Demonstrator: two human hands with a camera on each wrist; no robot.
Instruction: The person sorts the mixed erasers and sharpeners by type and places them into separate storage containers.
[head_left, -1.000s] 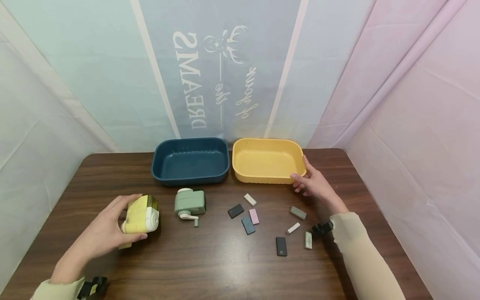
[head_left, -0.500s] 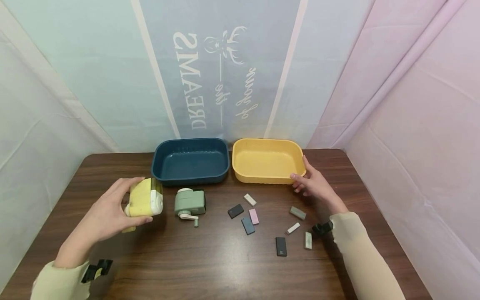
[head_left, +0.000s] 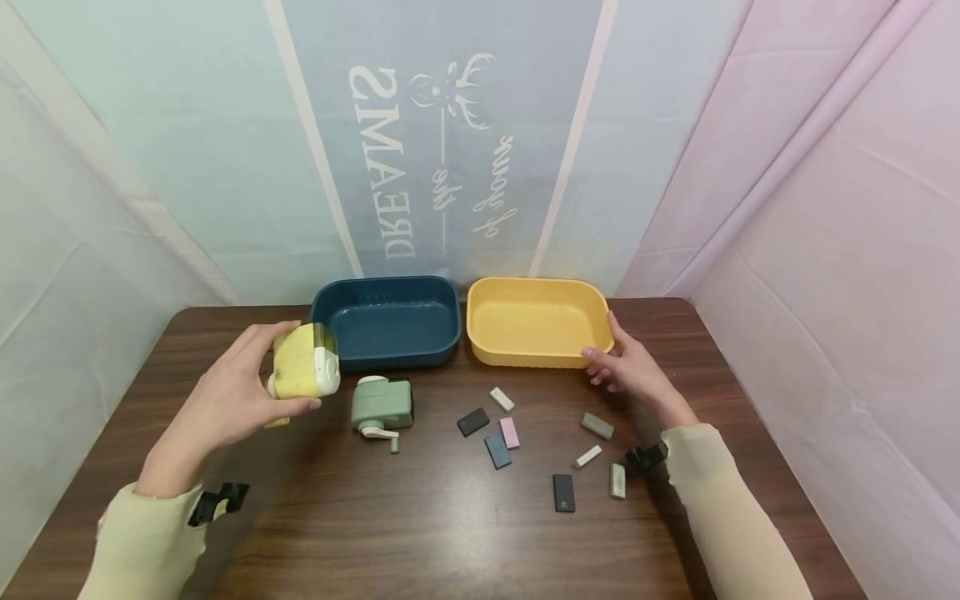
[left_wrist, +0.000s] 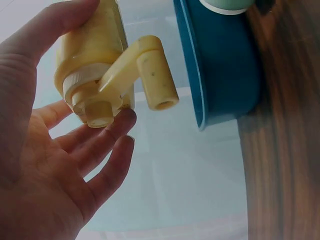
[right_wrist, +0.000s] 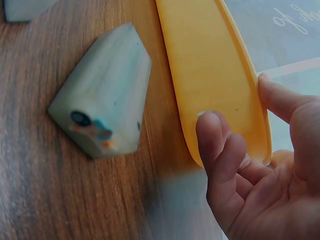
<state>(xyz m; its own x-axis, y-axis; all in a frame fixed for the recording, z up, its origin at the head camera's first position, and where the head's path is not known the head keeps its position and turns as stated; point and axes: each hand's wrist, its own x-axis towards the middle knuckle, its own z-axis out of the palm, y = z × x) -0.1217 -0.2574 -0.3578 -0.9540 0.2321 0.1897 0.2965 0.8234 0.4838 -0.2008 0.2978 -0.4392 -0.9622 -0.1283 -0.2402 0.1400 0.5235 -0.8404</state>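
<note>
My left hand (head_left: 225, 396) grips a yellow hand-crank pencil sharpener (head_left: 298, 367) between thumb and fingers. The sharpener is raised above the table, just left of the blue bin (head_left: 390, 361). Its crank handle (left_wrist: 157, 80) sticks out toward the blue bin in the left wrist view. A green crank pencil sharpener (head_left: 382, 404) lies on the table in front of the blue bin. At the back right, my right hand (head_left: 633, 371) holds the front right corner of the yellow bin (head_left: 540, 360), thumb on the front and index finger on the side.
Several small erasers lie loose to the right, among them a black eraser (head_left: 564, 493), a pink eraser (head_left: 509, 432) and a blue eraser (head_left: 497, 451). A grey eraser (right_wrist: 105, 95) lies near the yellow bin. Curtains (head_left: 847, 250) rise behind and beside the wooden table (head_left: 420, 533).
My left hand has lifted the yellow pencil sharpener and carried it forward and to the right, closer to the blue bin. My right hand stays at the yellow bin's corner.
</note>
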